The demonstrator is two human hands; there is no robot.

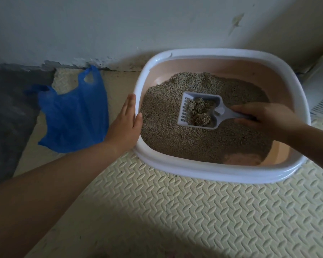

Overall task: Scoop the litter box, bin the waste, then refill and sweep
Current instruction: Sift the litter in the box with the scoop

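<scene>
Foam mat [194, 216] nearest, litter box [194, 173] on it. L hand [126, 125] flat on box's left rim, fingers [130, 105] straight, holding nothing. R hand [265, 120] grips scoop [219, 111] handle; scoop w/ clumps [199, 113] over litter [166, 131], mid-box. Left of box, blue bag [73, 116] on floor by wall [119, 25].

The litter box [213, 53] had a white rim and a pale pink inside, holding grey-beige litter [166, 135]. The scoop [203, 95] was pale grey-white. The bag [73, 116] was blue. The mat [194, 211] was cream with a raised herringbone pattern.
</scene>
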